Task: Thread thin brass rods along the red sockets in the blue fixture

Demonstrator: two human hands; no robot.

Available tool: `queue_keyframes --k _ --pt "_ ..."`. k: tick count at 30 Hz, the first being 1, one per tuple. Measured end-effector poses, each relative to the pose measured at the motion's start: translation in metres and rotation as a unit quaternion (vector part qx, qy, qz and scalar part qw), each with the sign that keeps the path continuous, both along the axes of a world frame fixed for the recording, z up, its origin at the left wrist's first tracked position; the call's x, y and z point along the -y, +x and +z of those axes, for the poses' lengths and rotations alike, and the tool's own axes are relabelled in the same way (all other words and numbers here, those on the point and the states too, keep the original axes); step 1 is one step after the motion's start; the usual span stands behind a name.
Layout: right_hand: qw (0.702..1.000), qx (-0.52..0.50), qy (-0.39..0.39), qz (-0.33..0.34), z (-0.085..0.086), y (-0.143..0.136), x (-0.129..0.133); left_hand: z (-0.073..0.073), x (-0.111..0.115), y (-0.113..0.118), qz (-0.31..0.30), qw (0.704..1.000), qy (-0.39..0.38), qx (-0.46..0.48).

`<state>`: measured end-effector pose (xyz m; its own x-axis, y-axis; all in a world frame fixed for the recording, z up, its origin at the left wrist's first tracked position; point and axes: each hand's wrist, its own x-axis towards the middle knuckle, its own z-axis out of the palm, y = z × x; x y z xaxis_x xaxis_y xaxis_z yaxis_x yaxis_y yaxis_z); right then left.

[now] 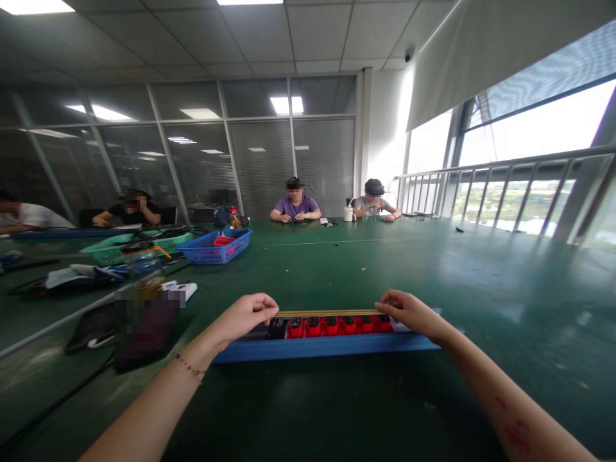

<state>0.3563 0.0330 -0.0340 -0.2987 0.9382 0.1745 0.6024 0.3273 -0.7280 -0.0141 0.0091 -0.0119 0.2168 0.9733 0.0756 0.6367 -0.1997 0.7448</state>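
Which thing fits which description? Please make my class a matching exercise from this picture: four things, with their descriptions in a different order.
Things
1. left hand
2. right hand
3. red-and-black parts
4. yellowish strip

Descriptions
A. in a row inside the long blue tray
B. red marks on its forearm
C. spans the gap between the hands
D. bracelet near its wrist

Pairs: 1-D, 2-B, 3-A, 4-C

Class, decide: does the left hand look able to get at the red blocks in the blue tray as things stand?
Probably yes: red blocks show uncovered near the left hand, though it would likely have to release the yellow strip first.
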Motion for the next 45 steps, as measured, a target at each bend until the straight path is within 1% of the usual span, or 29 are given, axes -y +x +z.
queue_keyframes --k 3,6,11,13,17,21,24,29,32,34,36,39,41,43,45 --pt "0.999 0.031 0.005 0.004 -0.001 -0.001 0.0 -0.004 -0.001 -0.001 0.007 1.0 -0.02 -0.009" --pt "0.999 0.034 0.004 0.026 -0.002 -0.001 0.0 -0.006 -0.001 0.0 0.004 0.999 -0.032 -0.01" --pt "0.998 0.035 -0.007 0.044 -0.003 0.002 -0.001 -0.003 0.002 0.002 -0.006 0.999 -0.041 -0.001" --pt "0.998 0.048 -0.001 0.041 -0.003 0.005 -0.002 -0.002 0.003 0.003 -0.007 0.999 -0.049 0.005" --pt "0.995 0.094 0.025 0.007 -0.003 0.013 -0.006 -0.001 0.004 0.002 -0.007 0.998 -0.053 0.013" --pt "0.993 0.118 0.016 0.017 -0.001 0.017 -0.007 -0.002 0.002 0.002 0.0 0.998 -0.055 0.011" --pt "0.996 0.088 0.018 0.015 -0.001 0.015 -0.006 -0.004 0.0 0.002 0.0 0.998 -0.058 0.014" --pt "0.999 -0.014 0.033 -0.017 -0.001 0.014 -0.007 -0.006 -0.002 0.001 0.001 0.999 -0.05 0.014" --pt "0.992 -0.09 0.055 -0.075 -0.004 0.022 -0.014 -0.006 -0.002 0.001 -0.003 0.999 -0.045 0.018" --pt "0.981 -0.139 0.063 -0.122 -0.006 0.032 -0.02 -0.006 -0.002 0.002 -0.002 0.999 -0.043 0.02" --pt "0.971 -0.171 0.062 -0.155 -0.008 0.044 -0.027 -0.006 -0.002 0.002 -0.002 0.999 -0.041 0.023" --pt "0.96 -0.2 0.058 -0.188 -0.01 0.059 -0.034 -0.007 -0.002 0.001 -0.007 0.999 -0.037 0.019" --pt "0.955 -0.21 0.052 -0.201 -0.012 0.064 -0.038 -0.007 -0.003 0.0 -0.011 0.999 -0.031 0.009" --pt "0.957 -0.203 0.047 -0.202 -0.015 0.065 -0.041 -0.007 -0.003 -0.001 -0.017 1.0 -0.019 -0.007" --pt "0.964 -0.165 0.056 -0.202 -0.019 0.062 -0.044 -0.006 -0.003 -0.002 -0.027 0.999 -0.006 -0.029"
